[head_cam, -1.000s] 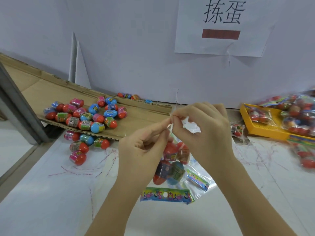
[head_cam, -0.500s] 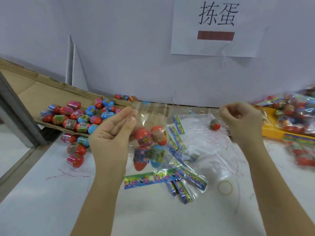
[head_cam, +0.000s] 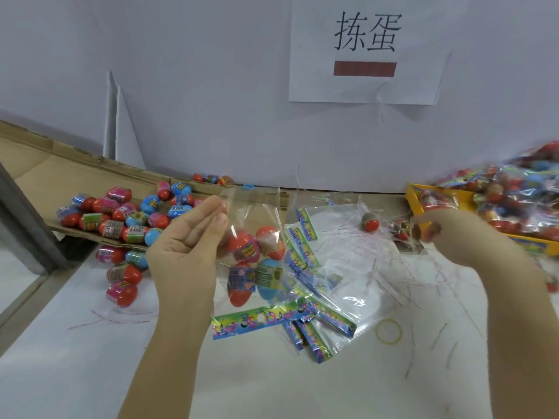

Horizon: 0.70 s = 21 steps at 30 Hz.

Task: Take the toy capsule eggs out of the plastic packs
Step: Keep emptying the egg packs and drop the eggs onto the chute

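Note:
My left hand (head_cam: 187, 246) pinches the open top edge of a clear plastic pack (head_cam: 257, 213) between thumb and fingers. The pack hangs above the table with several red and blue capsule eggs (head_cam: 257, 261) inside and a colourful header strip (head_cam: 260, 319) at its bottom. My right hand (head_cam: 453, 237) is blurred and its fingers are curled. It is far to the right, beside a small pack (head_cam: 402, 234) lying on the table. I cannot tell whether it holds anything. One loose egg (head_cam: 370, 222) lies on the empty packs.
Many loose eggs (head_cam: 127, 216) lie on a cardboard sheet (head_cam: 39, 176) at the left. Several empty packs (head_cam: 320, 300) cover the table's middle, with a yellow rubber band (head_cam: 388, 331) beside them. A yellow tray (head_cam: 413, 198) at the right holds full packs (head_cam: 514, 201).
One second ago both hands pinched the pack's top together. They have pulled apart: the right hand went right toward the yellow tray, and the left keeps the pack, now open at the top.

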Available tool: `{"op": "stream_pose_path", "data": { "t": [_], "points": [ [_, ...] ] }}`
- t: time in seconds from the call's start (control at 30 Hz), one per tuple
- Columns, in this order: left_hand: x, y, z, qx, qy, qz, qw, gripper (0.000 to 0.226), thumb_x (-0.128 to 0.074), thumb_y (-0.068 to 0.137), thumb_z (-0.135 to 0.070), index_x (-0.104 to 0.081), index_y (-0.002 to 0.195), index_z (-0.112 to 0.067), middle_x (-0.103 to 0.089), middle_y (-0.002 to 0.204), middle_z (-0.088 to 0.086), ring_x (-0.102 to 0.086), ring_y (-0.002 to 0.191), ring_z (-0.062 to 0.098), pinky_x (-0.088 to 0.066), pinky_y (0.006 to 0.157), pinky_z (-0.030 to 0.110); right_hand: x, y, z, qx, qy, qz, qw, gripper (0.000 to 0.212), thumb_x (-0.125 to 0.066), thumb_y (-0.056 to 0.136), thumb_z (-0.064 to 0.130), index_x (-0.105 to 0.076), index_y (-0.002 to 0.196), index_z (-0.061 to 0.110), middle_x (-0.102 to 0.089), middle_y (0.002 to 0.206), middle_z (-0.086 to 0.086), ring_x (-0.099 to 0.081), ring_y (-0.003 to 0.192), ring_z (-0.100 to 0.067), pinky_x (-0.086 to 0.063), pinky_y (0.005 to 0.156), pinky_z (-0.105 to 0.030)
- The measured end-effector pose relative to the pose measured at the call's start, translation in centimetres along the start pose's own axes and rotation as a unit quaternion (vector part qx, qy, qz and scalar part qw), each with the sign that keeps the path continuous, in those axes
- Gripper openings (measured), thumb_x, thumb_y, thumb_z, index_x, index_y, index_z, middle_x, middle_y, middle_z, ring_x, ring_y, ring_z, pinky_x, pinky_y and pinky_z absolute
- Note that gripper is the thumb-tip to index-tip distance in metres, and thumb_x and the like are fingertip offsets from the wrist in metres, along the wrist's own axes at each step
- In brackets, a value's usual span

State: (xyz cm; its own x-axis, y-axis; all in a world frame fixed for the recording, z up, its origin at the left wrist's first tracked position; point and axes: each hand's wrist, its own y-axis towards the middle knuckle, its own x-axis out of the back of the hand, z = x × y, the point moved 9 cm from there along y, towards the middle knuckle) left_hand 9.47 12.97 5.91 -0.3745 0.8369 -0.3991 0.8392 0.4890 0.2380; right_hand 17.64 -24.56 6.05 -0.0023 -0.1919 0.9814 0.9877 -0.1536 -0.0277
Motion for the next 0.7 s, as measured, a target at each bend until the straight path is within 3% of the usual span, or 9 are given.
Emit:
{"op": "stream_pose_path", "data": {
  "t": [0.07, 0.1, 0.17, 0.2, 0.27, 0.33, 0.43, 0.53, 0.7],
  "points": [
    [0.0, -0.1, 0.0, 0.017, -0.020, -0.004, 1.000, 0.027, -0.067, 0.079, -0.003, -0.071, 0.101, -0.019, -0.077, 0.095, -0.003, -0.072, 0.094, 0.013, -0.058, 0.076, 0.020, 3.4, -1.1, 0.9, 0.045, 0.201, -0.121, 0.971, 0.047, -0.045, 0.089, -0.008, -0.064, 0.109, 0.030, -0.067, 0.099, 0.004, -0.059, 0.069, -0.005, -0.045, 0.055, -0.020],
    [-0.1, -0.1, 0.0, 0.022, -0.034, -0.002, 0.999, 0.028, -0.068, 0.076, -0.007, -0.071, 0.101, -0.018, -0.077, 0.095, -0.002, -0.073, 0.093, 0.013, -0.058, 0.075, 0.020, 4.4, -2.0, 2.0, 0.079, 0.326, -0.138, 0.932, 0.043, -0.052, 0.089, -0.005, -0.065, 0.104, 0.033, -0.069, 0.100, 0.006, -0.063, 0.071, -0.002, -0.050, 0.059, -0.019],
    [-0.3, -0.3, 0.1, 0.039, -0.054, -0.007, 0.998, 0.031, -0.068, 0.070, -0.012, -0.072, 0.100, -0.018, -0.077, 0.096, 0.000, -0.073, 0.093, 0.014, -0.059, 0.071, 0.021, 3.8, -3.4, 5.8, 0.137, 0.546, -0.038, 0.826, 0.031, -0.070, 0.083, 0.013, -0.065, 0.106, 0.032, -0.072, 0.103, 0.004, -0.069, 0.084, -0.006, -0.059, 0.072, -0.027],
    [-0.4, -0.4, 0.1, 0.040, -0.062, -0.009, 0.997, 0.032, -0.069, 0.069, -0.013, -0.072, 0.100, -0.019, -0.077, 0.096, 0.000, -0.073, 0.094, 0.015, -0.060, 0.070, 0.021, 2.7, -4.3, 8.4, 0.160, 0.579, 0.036, 0.799, 0.037, -0.075, 0.074, 0.027, -0.065, 0.109, 0.031, -0.072, 0.107, 0.002, -0.070, 0.089, -0.011, -0.060, 0.076, -0.031],
    [-0.7, -0.7, 0.0, 0.043, -0.074, -0.007, 0.996, 0.031, -0.071, 0.067, -0.015, -0.075, 0.097, -0.022, -0.077, 0.098, 0.002, -0.073, 0.093, 0.017, -0.060, 0.068, 0.022, -0.1, -6.3, 13.3, 0.188, 0.534, 0.161, 0.808, 0.055, -0.079, 0.062, 0.046, -0.064, 0.113, 0.030, -0.071, 0.109, 0.001, -0.070, 0.092, -0.015, -0.059, 0.072, -0.030],
    [-0.9, -0.9, -0.1, 0.033, -0.078, -0.005, 0.996, 0.030, -0.074, 0.064, -0.018, -0.078, 0.093, -0.025, -0.076, 0.099, 0.002, -0.073, 0.094, 0.017, -0.059, 0.067, 0.020, -2.3, -8.0, 16.9, 0.201, 0.525, 0.221, 0.797, 0.053, -0.076, 0.063, 0.048, -0.067, 0.110, 0.025, -0.073, 0.100, 0.003, -0.070, 0.085, -0.014, -0.057, 0.064, -0.026],
    [-1.2, -0.9, -0.1, 0.028, -0.077, 0.005, 0.997, 0.037, -0.079, 0.058, -0.027, -0.078, 0.095, -0.026, -0.076, 0.101, 0.002, -0.073, 0.093, 0.016, -0.058, 0.070, 0.019, -2.7, -8.5, 18.6, 0.173, 0.603, 0.186, 0.756, 0.039, -0.072, 0.065, 0.038, -0.072, 0.096, 0.014, -0.074, 0.080, -0.001, -0.068, 0.067, -0.013, -0.055, 0.052, -0.024],
    [-1.5, -0.8, 0.5, 0.066, -0.088, 0.024, 0.994, 0.043, -0.081, 0.054, -0.035, -0.078, 0.096, -0.026, -0.077, 0.095, 0.001, -0.069, 0.072, 0.010, -0.056, 0.061, 0.018, -2.0, -8.3, 18.1, 0.161, 0.657, 0.149, 0.721, 0.032, -0.073, 0.066, 0.031, -0.073, 0.092, 0.013, -0.074, 0.078, -0.004, -0.068, 0.062, -0.013, -0.053, 0.048, -0.023],
    [-2.1, -1.1, 1.1, 0.094, -0.048, 0.040, 0.994, 0.013, -0.071, 0.064, -0.021, -0.080, 0.073, -0.026, -0.072, 0.066, -0.005, -0.060, 0.054, 0.003, -0.048, 0.048, 0.014, -1.6, -8.1, 17.6, 0.160, 0.657, 0.141, 0.723, 0.046, -0.079, 0.054, 0.041, -0.076, 0.091, 0.014, -0.074, 0.085, -0.008, -0.070, 0.070, -0.015, -0.054, 0.050, -0.025]
  ]
}}
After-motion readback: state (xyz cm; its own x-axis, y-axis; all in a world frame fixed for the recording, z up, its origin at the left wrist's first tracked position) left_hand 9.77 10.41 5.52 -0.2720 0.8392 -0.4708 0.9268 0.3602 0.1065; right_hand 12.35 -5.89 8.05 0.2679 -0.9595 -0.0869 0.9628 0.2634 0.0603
